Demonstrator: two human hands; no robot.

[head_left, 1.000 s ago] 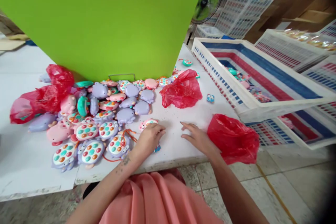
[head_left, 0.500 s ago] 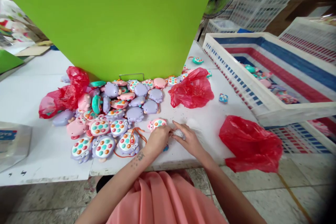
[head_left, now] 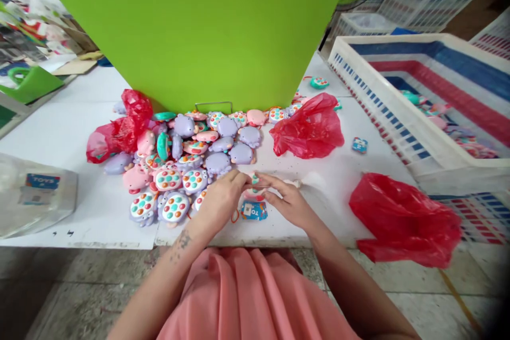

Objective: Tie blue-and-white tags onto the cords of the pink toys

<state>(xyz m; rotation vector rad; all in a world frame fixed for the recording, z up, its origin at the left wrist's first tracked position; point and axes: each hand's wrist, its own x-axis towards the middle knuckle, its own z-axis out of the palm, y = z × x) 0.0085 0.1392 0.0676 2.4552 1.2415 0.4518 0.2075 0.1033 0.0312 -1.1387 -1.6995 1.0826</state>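
Observation:
My left hand (head_left: pixel 225 196) and my right hand (head_left: pixel 290 201) meet near the table's front edge. Their fingertips pinch the rim of a thin clear plastic bag (head_left: pixel 329 183), which spreads faintly to the right. Directly beneath the fingers lies a pink animal toy (head_left: pixel 255 194) with coloured buttons, partly hidden. Touching it in front is a blue printed card (head_left: pixel 254 211), with an orange cord loop (head_left: pixel 235 216) beside it. Left of my left hand, a pile of lilac, pink and green button toys (head_left: pixel 175 207) covers the table; my hand hides part of one.
A green panel (head_left: pixel 195 32) stands behind the pile. Red plastic bags lie left, centre (head_left: pixel 308 127) and at the right edge (head_left: pixel 402 218). A small blue card (head_left: pixel 359 144) lies right. A white crate (head_left: pixel 430 170) with toys stands at right, a clear bin (head_left: pixel 59 207) at left.
The view has shifted, so the table sits further right. My hands have drawn the clear bag's rim out between them, and the blue card now shows below the toy.

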